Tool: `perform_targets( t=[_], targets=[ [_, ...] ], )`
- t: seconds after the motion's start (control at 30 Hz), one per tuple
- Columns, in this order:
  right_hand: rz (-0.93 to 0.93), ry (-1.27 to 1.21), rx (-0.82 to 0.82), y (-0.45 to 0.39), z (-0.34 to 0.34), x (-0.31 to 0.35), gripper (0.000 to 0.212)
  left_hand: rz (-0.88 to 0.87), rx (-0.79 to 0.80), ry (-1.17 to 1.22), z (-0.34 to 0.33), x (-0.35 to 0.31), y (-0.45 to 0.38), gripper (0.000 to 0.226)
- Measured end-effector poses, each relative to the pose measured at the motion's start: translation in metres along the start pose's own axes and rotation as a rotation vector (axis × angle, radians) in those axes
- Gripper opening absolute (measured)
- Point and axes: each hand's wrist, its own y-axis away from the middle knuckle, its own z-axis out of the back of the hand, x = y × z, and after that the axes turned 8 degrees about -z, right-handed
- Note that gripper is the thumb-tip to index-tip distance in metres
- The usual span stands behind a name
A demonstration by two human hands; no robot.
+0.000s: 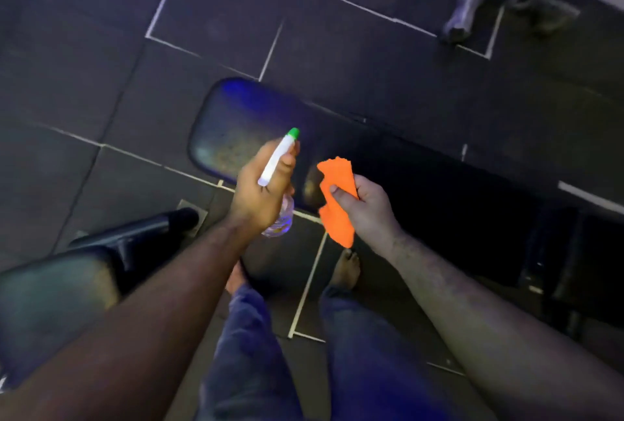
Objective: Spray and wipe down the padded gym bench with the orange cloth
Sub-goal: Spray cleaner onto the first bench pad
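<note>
Both hands raised above the dark padded bench surface [243, 123].

Left hand [260, 194] grips a clear spray bottle with white-and-green nozzle [278, 157], body mostly hidden; right hand [368, 208] pinches the crumpled orange cloth [337, 201] nearer than the blurred surface.

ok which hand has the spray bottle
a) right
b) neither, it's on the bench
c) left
c: the left hand grips the spray bottle above the padded bench, while the right hand pinches the orange cloth.
</note>
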Motion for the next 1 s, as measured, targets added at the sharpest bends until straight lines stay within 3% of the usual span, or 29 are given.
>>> perform_targets(
  t=[0.13, 0.27, 0.33, 0.5, 0.57, 0.63, 0.7, 0.77, 0.9, 1.0],
  targets=[
    [-0.067, -0.022, -0.078, -0.019, 0.090, -0.036, 0.013, 0.019, 0.139, -0.076, -0.092, -0.006, -0.018, 0.054],
    [-0.199, -0.439, 0.021, -0.037, 0.151, -0.065, 0.009, 0.010, 0.196, -0.141, -0.144, -0.005, -0.013, 0.051],
    [-0.262, -0.482, -0.025, -0.048, 0.172, -0.084, 0.016, 0.029, 0.202, -0.159, -0.159, -0.003, -0.006, 0.042],
    [-0.453, 0.269, -0.353, -0.066, 0.191, -0.124, 0.037, 0.059, 0.129, -0.178, -0.169, 0.004, 0.011, 0.057],
    [-0.445, 0.393, -0.425, -0.068, 0.178, -0.123, 0.057, 0.077, 0.108, -0.195, -0.164, 0.011, 0.013, 0.059],
    [-0.411, 0.459, -0.571, -0.067, 0.158, -0.116, 0.083, 0.142, 0.087, -0.213, -0.156, 0.020, 0.011, 0.042],
    [-0.307, 0.516, -0.652, -0.065, 0.132, -0.103, 0.088, 0.201, 0.061, -0.272, -0.145, 0.025, 0.007, 0.042],
    [-0.151, 0.637, -0.528, -0.066, 0.098, -0.088, 0.081, 0.237, 0.039, -0.354, -0.126, 0.030, 0.004, 0.056],
    [0.174, 0.978, -0.094, -0.074, 0.017, -0.055, 0.085, 0.271, -0.037, -0.579, -0.071, 0.043, 0.000, 0.071],
    [0.342, 1.096, 0.035, -0.086, -0.036, -0.028, 0.091, 0.368, -0.209, -0.604, -0.014, 0.054, 0.001, 0.073]
  ],
)
